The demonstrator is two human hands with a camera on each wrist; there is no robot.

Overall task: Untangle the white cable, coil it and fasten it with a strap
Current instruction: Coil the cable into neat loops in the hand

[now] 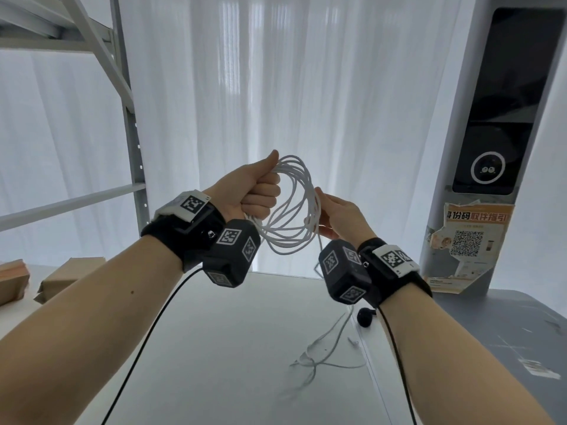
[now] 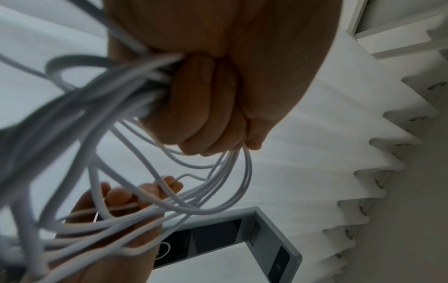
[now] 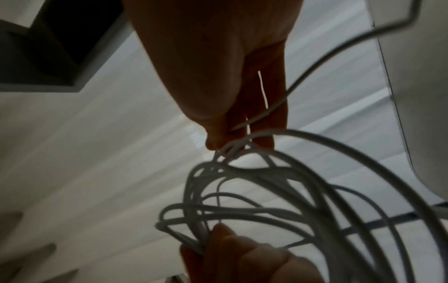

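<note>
So, the white cable (image 1: 290, 204) is mostly wound into a loose coil of several loops, held up in the air above the white table (image 1: 214, 348). The left hand (image 1: 250, 188) has its fingers clenched in a fist around one side of the coil, thumb sticking up along the top of the bundle. In the left wrist view you can see the strands bunched together and running straight through that fist (image 2: 218, 99).

The right hand (image 1: 340, 214) is on the opposite side of the coil, fingers fairly straight and pressed together, pinching the strands between thumb and fingertips (image 3: 242, 132). The right wrist view is dim, but the pinch on the loops shows clearly enough there.

Not all of the cable is in the coil: 1 tail drops from the coil down to the table, where a loose, slightly knotted stretch (image 1: 325, 354) lies below the coil. Just beside that stretch on the table sits a small black round thing (image 1: 365, 315); can't tell what it is.

Left of the coil there's a grey metal shelf frame (image 1: 132, 124), with cardboard boxes (image 1: 58, 277) low down beside it. Right of the coil stands a grey kiosk (image 1: 491, 133) with a dark screen and an orange QR sticker (image 1: 469, 237). White curtains (image 1: 276, 72) hang behind the coil.
</note>
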